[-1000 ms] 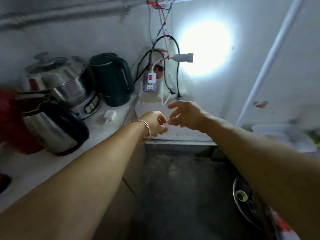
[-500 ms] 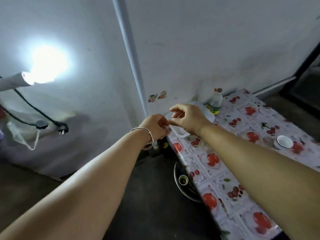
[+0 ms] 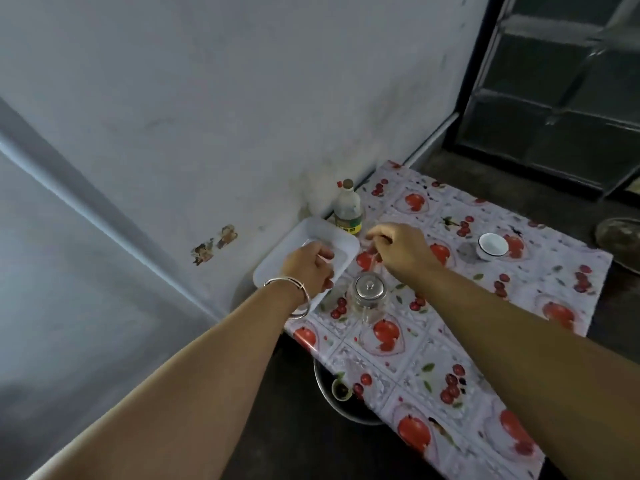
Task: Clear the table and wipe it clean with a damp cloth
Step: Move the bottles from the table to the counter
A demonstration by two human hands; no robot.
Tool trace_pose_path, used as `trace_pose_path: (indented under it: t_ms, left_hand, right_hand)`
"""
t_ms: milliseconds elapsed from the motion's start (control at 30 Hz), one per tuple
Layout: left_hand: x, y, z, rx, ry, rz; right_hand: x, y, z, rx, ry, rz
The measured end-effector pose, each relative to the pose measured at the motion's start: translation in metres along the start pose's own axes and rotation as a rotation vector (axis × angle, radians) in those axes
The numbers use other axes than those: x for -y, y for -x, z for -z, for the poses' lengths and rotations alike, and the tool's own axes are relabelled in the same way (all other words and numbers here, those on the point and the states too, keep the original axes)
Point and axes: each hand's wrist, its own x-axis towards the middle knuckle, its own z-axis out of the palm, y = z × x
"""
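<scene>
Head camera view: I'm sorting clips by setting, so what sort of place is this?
Likely a modest home kitchen or dining corner: a fruit-print tablecloth, a bottle, a white tray and a small bowl.

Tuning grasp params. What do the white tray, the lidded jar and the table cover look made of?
White tray: probably plastic, matte, thin rounded rim. Lidded jar: clear glass or clear plastic body, since the cloth pattern shows through; lid looks like shiny metal with a knob. Table cover: likely glossy vinyl or oilcloth, fruit print, faint embossed sheen.

A plain home kitchen corner: fruit-print oilcloth table (image 3: 485, 306), sauce bottle (image 3: 347, 211), glass teapot (image 3: 369, 299)
</scene>
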Motion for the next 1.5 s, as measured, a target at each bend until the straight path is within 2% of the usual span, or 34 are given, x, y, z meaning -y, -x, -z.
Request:
trace_pose_path:
  t_ms: [167, 333, 600, 800, 900, 967, 1200, 1333, 1500]
  left_hand:
    - [-0.004, -0.058, -0.017, 0.069, -0.06, -0.014]
    - [-0.007, -0.11, -0.025, 0.1, -0.016, 0.029]
    - [0.005, -0.229, -0.051, 0.013, 0.134, 0.126]
    - [0.028, -0.274, -0.058, -0.026, 0.206, 0.198]
    - [0.037, -0.279, -0.057, -0.025, 0.222, 0.224]
    - [0.039, -0.279, -0.056, -0.019, 0.234, 0.232]
    - [0.027, -0.263, -0.042, -0.068, 0.286, 0.197]
    - [0.008, -0.235, -0.024, -0.083, 0.306, 0.152]
    - [-0.022, -0.177, 0.01, -0.144, 0.29, 0.059]
  right_hand:
    - [-0.023, -0.045, 0.002, -0.054, 0.0, -0.085]
    - [-0.045, -0.113, -0.013, 0.046, -0.015, -0.179]
    - [-0.078, -0.241, -0.055, 0.156, -0.006, -0.259]
    - [-0.094, -0.294, -0.082, 0.235, -0.077, -0.362]
    - [-0.099, -0.303, -0.091, 0.306, -0.134, -0.458]
    - [-0.101, -0.306, -0.094, 0.313, -0.106, -0.447]
    - [-0.082, -0.304, -0.083, 0.099, -0.122, -0.405]
    - [-0.049, -0.282, -0.061, 0.072, -0.024, -0.345]
    - [0.006, -0.226, -0.032, 0.13, 0.102, -0.191]
